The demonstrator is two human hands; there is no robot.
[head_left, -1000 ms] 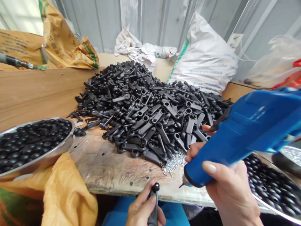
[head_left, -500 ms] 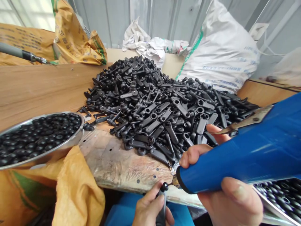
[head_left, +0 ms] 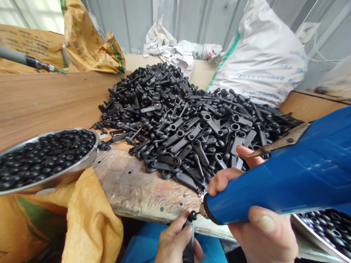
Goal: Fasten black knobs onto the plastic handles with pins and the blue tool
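Black plastic lever handle (head_left: 189,241) is upright in left hand (head_left: 175,244) grip below the wooden counter (head_left: 142,193) edge; right hand (head_left: 263,233) grips blue cylindrical power driver (head_left: 279,182), tip touching the handle's top knob.

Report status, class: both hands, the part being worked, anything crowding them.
Left hand grips black plastic lever. Right hand holds blue power screwdriver, tip at lever's knob. Heap of black levers close behind.

- Bright, even daylight; overexposed window glow left of the pile of black parts (head_left: 186,124).
- Soft sheen on the blue tool (head_left: 279,186), right of the pile.
- Wide-angle stretch and slight blur toward the frame edges; the pile stays sharp.
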